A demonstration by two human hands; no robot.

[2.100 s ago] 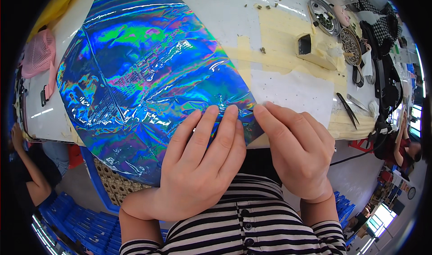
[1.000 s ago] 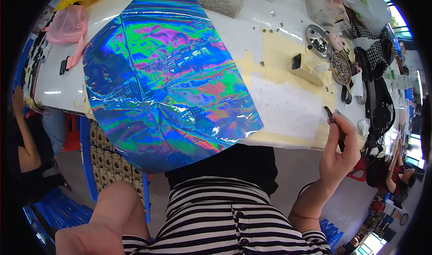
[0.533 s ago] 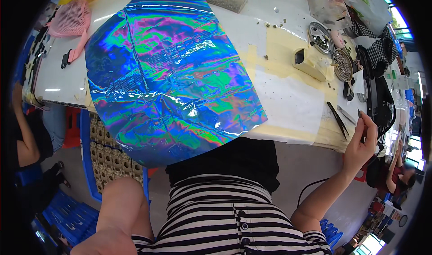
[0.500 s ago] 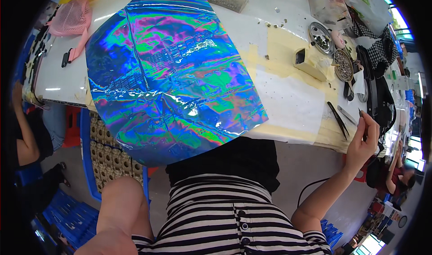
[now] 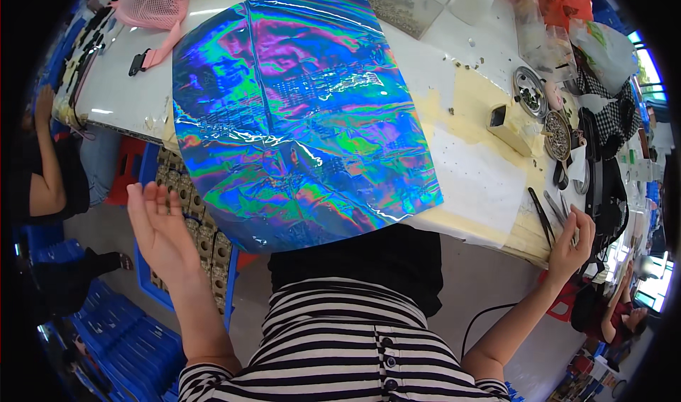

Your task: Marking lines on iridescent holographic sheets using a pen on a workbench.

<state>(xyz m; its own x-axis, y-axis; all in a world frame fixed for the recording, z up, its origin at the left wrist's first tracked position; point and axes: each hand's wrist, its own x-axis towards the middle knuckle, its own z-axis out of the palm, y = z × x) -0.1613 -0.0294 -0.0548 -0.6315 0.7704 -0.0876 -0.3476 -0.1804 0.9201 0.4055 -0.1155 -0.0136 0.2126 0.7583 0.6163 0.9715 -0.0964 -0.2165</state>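
A large, creased iridescent sheet (image 5: 312, 118), mostly blue with green and purple sheen, covers the middle of the table and droops over its near edge. To the left of the sheet, my left hand (image 5: 163, 242) is raised with fingers extended and holds nothing. At the table's right front edge, my right hand (image 5: 573, 246) has its fingers pinched together. A slim metal tool (image 5: 565, 203) shows at its fingertips, mostly hidden, so its kind is unclear. Just left of that hand lie black tweezers (image 5: 542, 214) and a silver pair (image 5: 553, 208).
A blue crate (image 5: 147, 267) of patterned blocks stands below the table's left edge. Toward the right are a small cream box (image 5: 512, 130), a round metal dish (image 5: 530, 92) and a strainer-like dish (image 5: 557, 135). A pink mesh item (image 5: 152, 3) lies far left. People sit on both sides.
My left hand has risen from the lower edge and opened beside the sheet. My right hand has come down next to the tweezers. The whole view has shifted slightly.
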